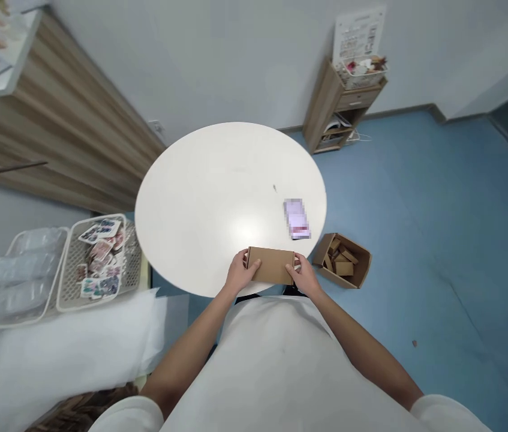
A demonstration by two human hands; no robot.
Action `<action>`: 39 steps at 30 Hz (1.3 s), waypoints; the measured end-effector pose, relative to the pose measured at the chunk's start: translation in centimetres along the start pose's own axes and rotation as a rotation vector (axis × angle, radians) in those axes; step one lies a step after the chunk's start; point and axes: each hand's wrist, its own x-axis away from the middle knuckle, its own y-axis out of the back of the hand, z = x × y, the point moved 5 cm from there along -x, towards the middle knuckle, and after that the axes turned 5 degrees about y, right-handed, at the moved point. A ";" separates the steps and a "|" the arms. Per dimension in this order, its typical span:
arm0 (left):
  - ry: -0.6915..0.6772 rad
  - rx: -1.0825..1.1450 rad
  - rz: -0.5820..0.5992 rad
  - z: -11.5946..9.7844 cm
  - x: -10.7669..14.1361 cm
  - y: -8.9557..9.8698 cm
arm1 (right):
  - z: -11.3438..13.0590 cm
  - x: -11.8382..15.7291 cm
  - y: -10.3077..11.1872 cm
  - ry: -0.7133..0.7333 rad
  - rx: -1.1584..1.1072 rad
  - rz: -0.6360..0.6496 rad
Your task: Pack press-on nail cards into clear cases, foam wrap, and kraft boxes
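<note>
A flat brown cardboard box (271, 265) is held level between my two hands over the near edge of the round white table (209, 180). My left hand (241, 270) grips its left end, thumb on top and fingers around the side. On the opposite end, my right hand (304, 276) has its thumb on the top face and its fingers at the side. The box looks closed. Just beyond it on the table lies a pixelated lilac rectangular item (296, 217), and a tiny dark object (274, 188) rests farther back.
An open carton (364, 270) of small brown boxes stands on the floor at right. At left are a white basket (71, 264) of printed cut-outs and one with clear plastic packs (33, 276). A wooden cabinet (87, 108) and a small shelf unit (325, 102) line the wall.
</note>
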 end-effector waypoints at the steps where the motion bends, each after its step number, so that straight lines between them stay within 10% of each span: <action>1: -0.030 -0.008 0.041 -1.7 0.1 -1.7 | -1.1 0.5 2.1 -0.009 -0.001 -0.045; 12: -0.136 -0.030 0.591 -17.2 -0.2 -25.4 | -17.1 6.1 20.4 -0.190 -0.156 -0.603; 20: -0.329 -0.176 0.786 -22.5 0.4 -32.8 | -21.5 9.0 24.1 -0.257 -0.198 -0.748; 28: -0.323 -0.240 0.703 -19.0 0.2 -26.6 | -21.4 8.0 22.5 -0.248 -0.274 -0.744; 34: -0.164 0.033 0.516 -12.5 0.4 -16.3 | -16.8 5.4 20.8 -0.071 -0.324 -0.731; 39: -0.084 0.167 0.193 -6.8 2.8 -6.4 | -9.0 1.7 14.8 0.185 -0.360 -0.488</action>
